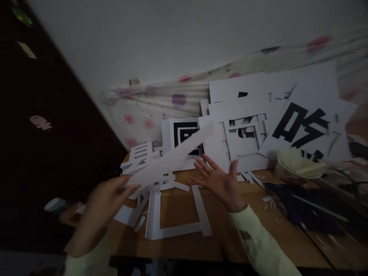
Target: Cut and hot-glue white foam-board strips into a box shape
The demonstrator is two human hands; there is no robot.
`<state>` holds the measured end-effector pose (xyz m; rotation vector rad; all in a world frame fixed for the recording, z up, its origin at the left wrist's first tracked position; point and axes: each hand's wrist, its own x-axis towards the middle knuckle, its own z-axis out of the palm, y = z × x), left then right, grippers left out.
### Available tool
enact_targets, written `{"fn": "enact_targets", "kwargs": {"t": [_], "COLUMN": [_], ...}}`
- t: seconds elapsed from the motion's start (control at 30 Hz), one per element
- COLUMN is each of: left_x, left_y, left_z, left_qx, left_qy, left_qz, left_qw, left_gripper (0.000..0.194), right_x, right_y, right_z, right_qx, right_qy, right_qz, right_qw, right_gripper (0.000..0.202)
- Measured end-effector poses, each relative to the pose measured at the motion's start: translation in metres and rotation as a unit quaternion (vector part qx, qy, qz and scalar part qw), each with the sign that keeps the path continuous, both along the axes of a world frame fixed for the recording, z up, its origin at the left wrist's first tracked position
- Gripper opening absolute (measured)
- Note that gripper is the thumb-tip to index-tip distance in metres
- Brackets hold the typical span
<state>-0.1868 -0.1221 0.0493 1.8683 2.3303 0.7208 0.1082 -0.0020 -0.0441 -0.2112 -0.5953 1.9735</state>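
My left hand (pixel 107 201) pinches one end of a long white strip of paper or board (pixel 169 159), which slants up and to the right above the table. To the right, my right hand (pixel 220 182) is raised with its palm showing and fingers spread, holding nothing; the strip's far end is above it. Beneath both hands lies a cut white frame (pixel 179 231) on the table. Cut-out white pieces (pixel 166 180) sit behind the strip, partly covered by it. Motion smears my left hand and the strip a little.
White sheets with cut-out shapes (pixel 215 138) and a sheet with a black character (pixel 301 128) lean against the wall. A bowl (pixel 299 168) with pale lining stands on the right, near a dark bundle (pixel 310 207). Small scraps (pixel 268 203) dot the wooden table (pixel 230 245).
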Motion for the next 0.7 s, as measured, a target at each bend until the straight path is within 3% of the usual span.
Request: {"fn": "enact_targets", "kwargs": {"t": [0.07,0.17,0.23,0.3,0.37,0.43,0.5,0.63,0.7], "left_x": [0.036,0.095,0.126,0.146,0.156,0.161,0.168,0.182,0.179], "left_y": [-0.001,-0.004,-0.008,-0.016,-0.026,-0.039,-0.052,-0.065,-0.060], "left_z": [-0.032,-0.075,-0.098,-0.115,-0.127,-0.134,-0.137,-0.142,-0.150], "left_qx": [-0.015,-0.075,-0.104,-0.103,-0.106,-0.120,-0.141,-0.168,-0.165], "left_qy": [0.013,-0.024,-0.059,-0.119,-0.158,-0.169,-0.179,-0.268,-0.292], "left_qz": [-0.075,-0.149,-0.159,-0.143,-0.123,-0.107,-0.110,-0.194,-0.180], "left_qw": [0.997,0.986,0.980,0.977,0.974,0.972,0.967,0.929,0.925], "left_gripper": [0.028,0.021,0.018,0.020,0.021,0.021,0.023,0.030,0.031], "right_x": [0.027,0.061,0.081,0.097,0.107,0.108,0.100,0.080,0.079], "right_y": [-0.027,-0.065,-0.088,-0.110,-0.126,-0.134,-0.133,-0.121,-0.118], "right_z": [-0.005,-0.029,-0.054,-0.078,-0.096,-0.106,-0.108,-0.101,-0.098], "right_qx": [0.032,0.025,0.024,0.042,0.054,0.054,0.029,-0.061,-0.095], "right_qy": [-0.065,-0.205,-0.329,-0.452,-0.523,-0.536,-0.506,-0.428,-0.394], "right_qz": [-0.065,-0.167,-0.224,-0.303,-0.316,-0.280,-0.235,-0.186,-0.186], "right_qw": [0.995,0.964,0.917,0.838,0.790,0.794,0.829,0.882,0.895], "right_gripper": [0.072,0.047,0.037,0.036,0.036,0.037,0.044,0.058,0.057]}}
